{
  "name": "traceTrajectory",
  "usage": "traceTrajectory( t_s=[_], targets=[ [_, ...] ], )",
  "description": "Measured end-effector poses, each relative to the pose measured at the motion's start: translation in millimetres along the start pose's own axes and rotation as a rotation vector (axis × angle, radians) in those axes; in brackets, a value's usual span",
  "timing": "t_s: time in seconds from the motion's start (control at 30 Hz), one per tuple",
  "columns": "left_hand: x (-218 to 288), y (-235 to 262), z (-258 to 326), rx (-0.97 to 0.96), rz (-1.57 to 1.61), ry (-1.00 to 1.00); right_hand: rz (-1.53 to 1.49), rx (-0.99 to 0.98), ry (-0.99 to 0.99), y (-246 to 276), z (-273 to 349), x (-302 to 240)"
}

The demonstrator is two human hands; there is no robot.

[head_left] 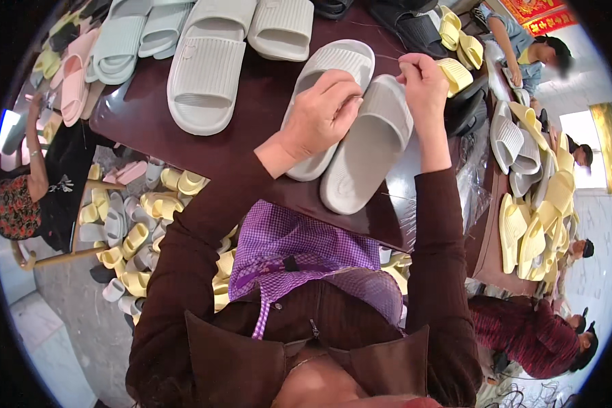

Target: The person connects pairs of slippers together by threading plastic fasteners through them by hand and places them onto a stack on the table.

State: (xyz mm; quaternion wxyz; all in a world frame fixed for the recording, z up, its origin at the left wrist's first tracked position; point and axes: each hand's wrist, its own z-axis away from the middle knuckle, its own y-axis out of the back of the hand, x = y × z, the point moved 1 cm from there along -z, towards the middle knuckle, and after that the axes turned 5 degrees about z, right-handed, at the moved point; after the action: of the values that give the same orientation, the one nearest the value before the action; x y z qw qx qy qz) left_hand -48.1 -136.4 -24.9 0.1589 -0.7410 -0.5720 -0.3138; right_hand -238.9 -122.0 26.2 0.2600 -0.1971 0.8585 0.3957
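A pair of grey slide slippers lies side by side on the dark red table before me. My left hand [325, 112] is closed in a pinch over the left slipper [347, 58], at its ribbed strap. My right hand [423, 78] is closed too, fingertips pinched at the far end of the right slipper [360, 160]. A thin strand seems to run near the right fingertips, but what either hand pinches is too small to make out. The right slipper overlaps the edge of the left one.
Pale grey slippers [207, 88] stand at the far left of the table [272, 102]. Thin clear strands [406, 214] lie by my right forearm. Yellow slippers [557, 197] pile up on the right; more slippers [136, 238] cover the floor at left. Other people work on both sides.
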Motion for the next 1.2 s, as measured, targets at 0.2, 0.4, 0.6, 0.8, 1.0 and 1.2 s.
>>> traceTrajectory(
  t_s=[0.2, 0.4, 0.6, 0.8, 1.0, 1.2],
  targets=[
    [25, -21, -28, 0.032, 0.076, -0.119, -0.226, 0.006, -0.077, 22, 32, -12],
    [16, -38, -65, -0.468, 0.600, 0.581, -0.372, 0.025, -0.052, 37, 45, -20],
    [4, -62, -57, -0.554, 0.490, 0.626, -0.502, 0.068, -0.199, 41, 60, -1],
    [8, -80, -44, -0.447, 0.501, 0.751, -0.687, 0.227, -0.292, 33, 74, 16],
    [11, -90, -35, -0.447, 0.617, 0.908, -0.635, 0.241, -0.340, 38, 76, 10],
    [6, -92, -32, -0.469, 0.698, 0.893, -0.627, 0.186, -0.353, 38, 76, 9]
  ],
)
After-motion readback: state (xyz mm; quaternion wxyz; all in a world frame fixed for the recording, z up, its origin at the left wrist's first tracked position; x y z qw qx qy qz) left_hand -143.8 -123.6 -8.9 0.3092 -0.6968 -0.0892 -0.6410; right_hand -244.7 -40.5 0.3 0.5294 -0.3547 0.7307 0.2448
